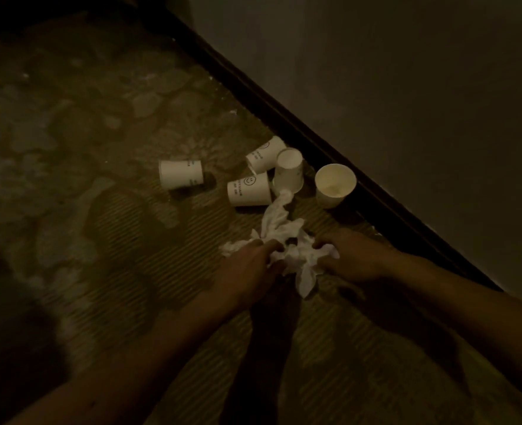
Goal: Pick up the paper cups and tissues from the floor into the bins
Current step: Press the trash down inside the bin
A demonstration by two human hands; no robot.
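Note:
Crumpled white tissues [287,240] lie in a heap on the dim floor. My left hand [247,265] grips the heap's left side and my right hand [354,259] grips its right side, fingers curled into the paper. Beyond the heap lie several white paper cups. One cup [180,178] lies on its side at the left. A smiley-print cup [249,189] lies nearer the middle, and another printed cup [264,154] lies behind it. A fourth cup [289,170] is tipped over onto the tissue's far end. One cup [334,185] stands upright at the right. No bin is in view.
A dark skirting board [284,124] runs diagonally from top centre to the right, with a plain wall [391,87] beyond it. The patterned floor [100,148] stretches to the left. A dark shadow covers the lower left corner.

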